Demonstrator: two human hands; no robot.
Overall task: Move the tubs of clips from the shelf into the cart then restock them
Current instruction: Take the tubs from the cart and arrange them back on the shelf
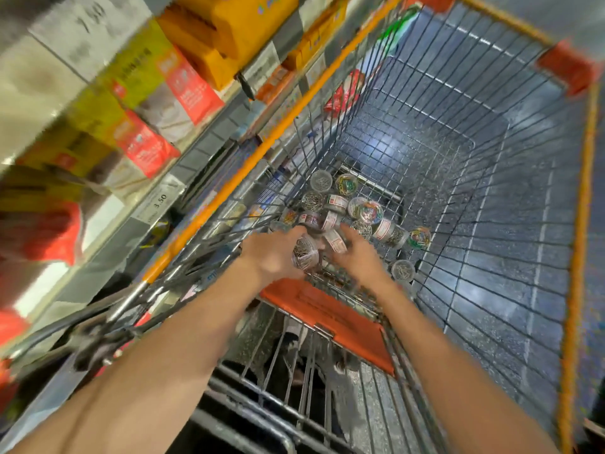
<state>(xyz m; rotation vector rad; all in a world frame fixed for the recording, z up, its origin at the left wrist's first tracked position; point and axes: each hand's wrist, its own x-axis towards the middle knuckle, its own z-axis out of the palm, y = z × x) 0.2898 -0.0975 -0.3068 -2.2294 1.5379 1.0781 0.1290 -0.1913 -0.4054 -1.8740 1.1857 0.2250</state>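
Many tubs (pixel 347 214) litter wire cart (pixel 491 198) beside shelf (pixel 183 165)

The wire cart (pixel 491 142) is open at the top, and most of its floor beyond the heap of clip tubs (pixel 343 211) lies bare. The tubs crowd the cart's near end, just past the orange seat flap (pixel 330 316). The shelf (pixel 137 204) stands close along the cart's left wall
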